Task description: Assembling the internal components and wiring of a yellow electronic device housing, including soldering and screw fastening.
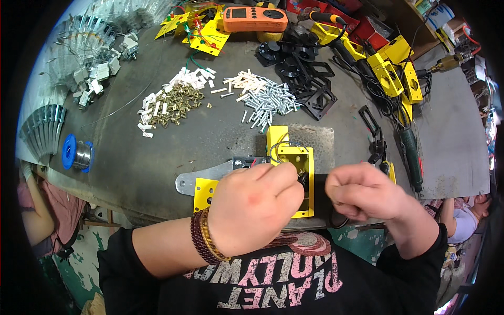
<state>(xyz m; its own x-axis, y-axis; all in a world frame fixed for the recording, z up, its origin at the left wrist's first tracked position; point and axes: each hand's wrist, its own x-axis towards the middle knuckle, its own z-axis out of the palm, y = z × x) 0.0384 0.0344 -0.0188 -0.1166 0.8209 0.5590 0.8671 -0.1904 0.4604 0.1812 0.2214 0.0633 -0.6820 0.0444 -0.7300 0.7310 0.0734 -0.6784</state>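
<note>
My left hand, with beaded bracelets at the wrist, is closed over the near side of a yellow metal box. Its fingertips are hidden, and so is whatever they grip. Thin wires loop at the top of the box, and dark parts show inside it. A grey metal plate with a rounded end and a yellow panel with holes stick out left of that hand. Right of the box, my right hand is closed in a pinch, apart from it. I cannot make out what it holds.
Beyond the box lie piles of silver screws and brass-coloured screws. Black plastic frames, an orange meter and yellow brackets stand farther back. A blue solder spool sits left. People sit at both sides.
</note>
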